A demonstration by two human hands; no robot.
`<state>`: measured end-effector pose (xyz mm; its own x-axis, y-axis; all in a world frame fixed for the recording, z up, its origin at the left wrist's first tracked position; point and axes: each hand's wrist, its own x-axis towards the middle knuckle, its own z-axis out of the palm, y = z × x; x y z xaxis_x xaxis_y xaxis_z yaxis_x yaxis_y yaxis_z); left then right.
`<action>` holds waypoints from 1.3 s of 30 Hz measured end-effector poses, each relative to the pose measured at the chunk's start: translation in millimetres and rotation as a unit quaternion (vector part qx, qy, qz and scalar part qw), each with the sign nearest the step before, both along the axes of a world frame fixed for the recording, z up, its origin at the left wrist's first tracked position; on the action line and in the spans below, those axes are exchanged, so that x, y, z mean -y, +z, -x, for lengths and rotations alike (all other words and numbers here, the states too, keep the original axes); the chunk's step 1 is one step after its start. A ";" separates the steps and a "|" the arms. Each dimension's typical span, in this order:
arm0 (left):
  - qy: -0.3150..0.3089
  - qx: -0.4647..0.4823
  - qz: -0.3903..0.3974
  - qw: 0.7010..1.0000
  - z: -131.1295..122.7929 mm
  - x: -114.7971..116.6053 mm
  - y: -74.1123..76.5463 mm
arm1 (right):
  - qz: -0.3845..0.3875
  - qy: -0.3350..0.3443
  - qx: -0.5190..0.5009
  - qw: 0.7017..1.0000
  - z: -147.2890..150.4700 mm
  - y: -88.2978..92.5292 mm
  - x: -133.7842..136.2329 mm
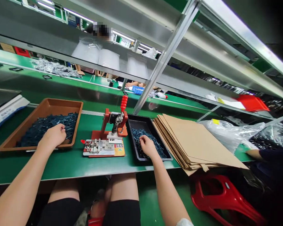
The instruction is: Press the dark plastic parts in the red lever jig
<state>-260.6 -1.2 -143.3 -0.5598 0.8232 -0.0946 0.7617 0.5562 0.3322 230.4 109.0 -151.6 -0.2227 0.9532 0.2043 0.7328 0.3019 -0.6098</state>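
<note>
Clamp jig (105,146) sits at L hand (53,136)'s 3 o'clock & R hand (147,146)'s 9, base's long axis approx. 9-to-3; red handle (124,103) at R's 11, so R's nearer it. L's fingers curl in over dark parts (47,125) in brown tray (80,116), R's thumb & index nearly meet over small parts (159,147) in black tray (141,121); can't tell if either holds any.

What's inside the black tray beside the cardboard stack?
The black tray holds a loose heap of small dark bluish pieces, with the right hand over them. The hand covers some; whatever lies beneath the top layer is hidden.
</note>
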 end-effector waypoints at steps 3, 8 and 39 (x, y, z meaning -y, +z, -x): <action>-0.004 0.020 -0.016 1.000 -4.8 3.9 5.6 | 0.046 0.010 -0.153 0.987 -0.5 5.1 -1.9; 0.003 0.034 -0.036 0.999 -11.8 7.7 13.1 | 0.137 0.054 -0.390 0.909 7.5 15.1 7.3; -0.259 0.041 -0.191 0.946 -156.0 44.6 23.0 | 0.037 0.115 -0.344 0.931 98.6 -48.7 76.1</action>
<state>-104.5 -45.8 -120.3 -0.0758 0.9679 0.2397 0.8616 -0.0574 0.5043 131.8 32.9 -200.3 -0.2631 0.9135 0.3103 0.0817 0.3416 -0.9363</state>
